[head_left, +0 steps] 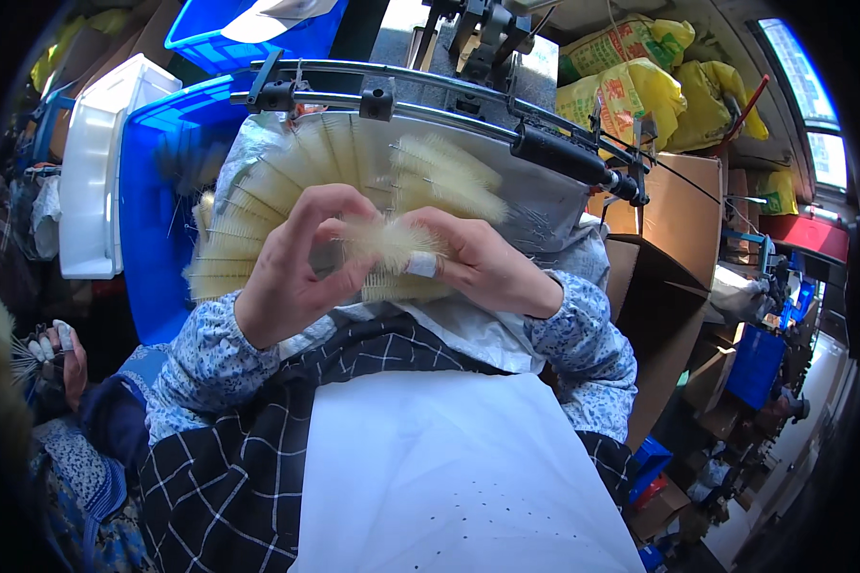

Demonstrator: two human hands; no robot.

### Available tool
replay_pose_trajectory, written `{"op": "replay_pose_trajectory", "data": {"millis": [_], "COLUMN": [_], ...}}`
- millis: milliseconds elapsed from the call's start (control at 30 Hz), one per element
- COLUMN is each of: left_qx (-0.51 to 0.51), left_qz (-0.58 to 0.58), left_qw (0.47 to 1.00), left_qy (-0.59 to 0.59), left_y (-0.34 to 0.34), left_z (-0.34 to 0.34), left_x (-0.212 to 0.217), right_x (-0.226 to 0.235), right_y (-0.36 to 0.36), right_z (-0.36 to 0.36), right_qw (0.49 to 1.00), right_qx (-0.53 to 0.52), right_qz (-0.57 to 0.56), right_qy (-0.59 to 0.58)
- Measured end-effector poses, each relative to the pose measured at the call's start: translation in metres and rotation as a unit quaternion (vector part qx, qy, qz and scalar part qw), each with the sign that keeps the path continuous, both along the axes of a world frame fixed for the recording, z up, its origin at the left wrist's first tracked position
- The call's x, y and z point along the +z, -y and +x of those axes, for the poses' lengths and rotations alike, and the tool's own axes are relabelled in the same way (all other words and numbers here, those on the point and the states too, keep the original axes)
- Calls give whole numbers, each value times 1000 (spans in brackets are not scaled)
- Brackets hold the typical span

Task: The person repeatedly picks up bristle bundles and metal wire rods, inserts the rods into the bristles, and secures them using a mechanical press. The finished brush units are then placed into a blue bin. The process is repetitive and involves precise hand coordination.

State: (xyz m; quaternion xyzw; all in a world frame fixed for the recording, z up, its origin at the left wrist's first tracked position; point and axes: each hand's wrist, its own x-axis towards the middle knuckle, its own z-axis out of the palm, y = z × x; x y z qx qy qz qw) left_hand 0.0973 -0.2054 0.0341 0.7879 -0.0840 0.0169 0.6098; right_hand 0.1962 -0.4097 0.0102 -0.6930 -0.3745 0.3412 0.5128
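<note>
Between my two hands is a pale cream bristle brush [387, 241], its bristles spread in a round tuft toward me. My left hand [301, 263] pinches it from the left with thumb and fingers. On the other side, my right hand [487, 256] grips it too; white tape wraps one of its fingers. The brush's wire stem is hidden. Behind and beneath my hands, many similar brushes [287, 177] lie fanned out on a grey sheet [554, 224]. A looser pile of brushes [444, 177] rests to the right of the fan.
A metal rod frame [382, 100] with a black cylinder [559, 158] crosses behind the brushes. Blue bin [148, 258] and white bin [91, 191] stand at left. At right are a cardboard box [674, 205] and yellow sacks [631, 100]. Another person's hand [72, 363] shows at far left.
</note>
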Motion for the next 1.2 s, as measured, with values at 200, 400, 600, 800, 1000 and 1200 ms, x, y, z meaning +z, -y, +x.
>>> {"op": "replay_pose_trajectory", "data": {"millis": [200, 400, 600, 800, 1000, 1200], "left_qx": [-47, -151, -115, -61, 20, 275], "left_qz": [139, 244, 287, 364, 454, 248], "left_qw": [950, 876, 830, 814, 743, 833], "left_qy": [-274, -387, -465, -449, -492, -411], "left_y": [-5, -8, -13, -16, -15, -33], "left_z": [-62, -91, -112, -141, -165, -202], "left_x": [24, -19, -11, -12, -22, -84], "right_x": [-62, -85, -86, -94, -99, -94], "right_y": [42, 59, 50, 61, 60, 62], "right_z": [122, 167, 171, 175, 181, 183], "right_qw": [764, 726, 738, 762, 812, 759], "right_qx": [-327, -338, -327, -326, -302, -300], "right_qz": [-179, -312, -312, -296, -272, -337], "right_qy": [527, 512, 501, 474, 419, 470]}}
